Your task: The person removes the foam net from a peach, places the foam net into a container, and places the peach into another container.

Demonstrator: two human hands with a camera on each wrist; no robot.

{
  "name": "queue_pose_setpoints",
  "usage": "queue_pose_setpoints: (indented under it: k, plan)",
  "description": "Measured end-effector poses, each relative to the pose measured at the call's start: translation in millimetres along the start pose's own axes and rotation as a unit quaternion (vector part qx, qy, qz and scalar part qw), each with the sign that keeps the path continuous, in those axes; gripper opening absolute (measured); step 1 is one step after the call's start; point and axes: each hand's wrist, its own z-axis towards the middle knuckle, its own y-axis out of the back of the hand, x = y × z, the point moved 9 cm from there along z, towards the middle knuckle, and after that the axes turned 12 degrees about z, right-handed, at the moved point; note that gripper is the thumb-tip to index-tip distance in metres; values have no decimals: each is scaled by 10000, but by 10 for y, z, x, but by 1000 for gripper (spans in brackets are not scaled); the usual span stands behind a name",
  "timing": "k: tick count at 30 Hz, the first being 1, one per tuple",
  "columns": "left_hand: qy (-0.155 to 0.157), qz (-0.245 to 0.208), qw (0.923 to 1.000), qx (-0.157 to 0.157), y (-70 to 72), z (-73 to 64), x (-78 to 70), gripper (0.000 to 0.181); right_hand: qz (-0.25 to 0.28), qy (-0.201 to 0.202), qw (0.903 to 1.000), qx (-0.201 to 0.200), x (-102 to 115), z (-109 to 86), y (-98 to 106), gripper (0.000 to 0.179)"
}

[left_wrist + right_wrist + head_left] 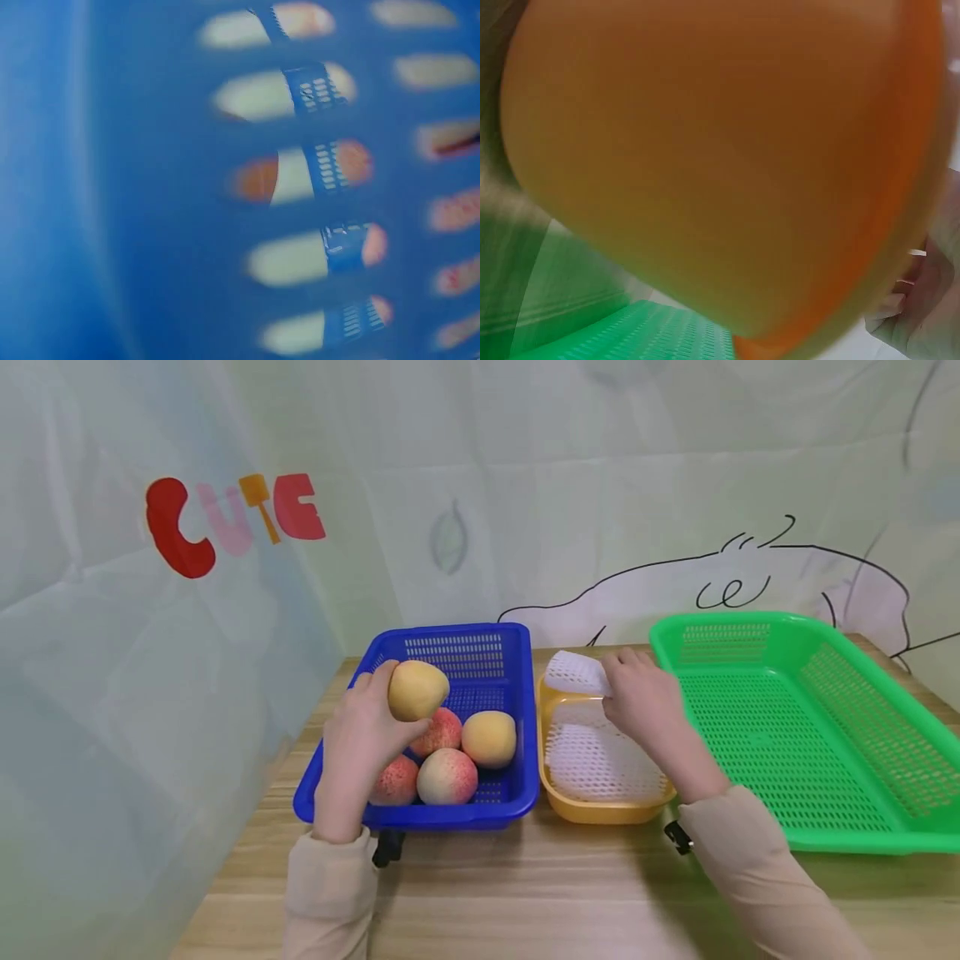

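Note:
In the head view my left hand grips a yellow peach, raised over the blue basket. Below it in that basket lie a yellow peach, a pink-and-cream peach and red speckled ones, partly hidden by the hand. My right hand pinches a white foam net sleeve above the yellow-orange bin. More white foam nets lie inside that bin. The blue basket wall fills the left wrist view; the bin's orange side fills most of the right wrist view.
To the right stands a large green basket with a perforated floor. All the containers stand on a wooden table. A printed cloth backdrop rises behind and along the left side.

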Motion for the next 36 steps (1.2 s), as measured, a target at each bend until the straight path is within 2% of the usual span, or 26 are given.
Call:
queue_pose_setpoints:
  k: [4,7,11,18,21,27,32,36]
  plan:
    - [492,9,9988,68,-49,-3,143,79,-164,-113,9990,394,-4,13,-107,23]
    - [752,-20,9972,37,-75,-7,234,81,-292,-37,9984,490,7,32,-167,20]
    - [834,8,9965,33,-114,2,306,79,-393,61,9984,405,14,60,-219,19]
    - [912,84,9956,207,-189,23,368,77,-559,163,9983,32,14,100,-277,11]
    - [989,151,9946,283,-207,19,401,77,-639,256,9976,77,20,100,-334,8]
    - [941,349,9936,521,-247,10,419,74,-805,426,9917,904,26,41,-522,7]
    - [885,429,9927,691,-279,11,412,75,-547,191,9858,1579,0,-16,-610,20]
    - [874,466,9924,733,-295,9,412,73,-281,-31,9811,1916,-15,-47,-641,34]
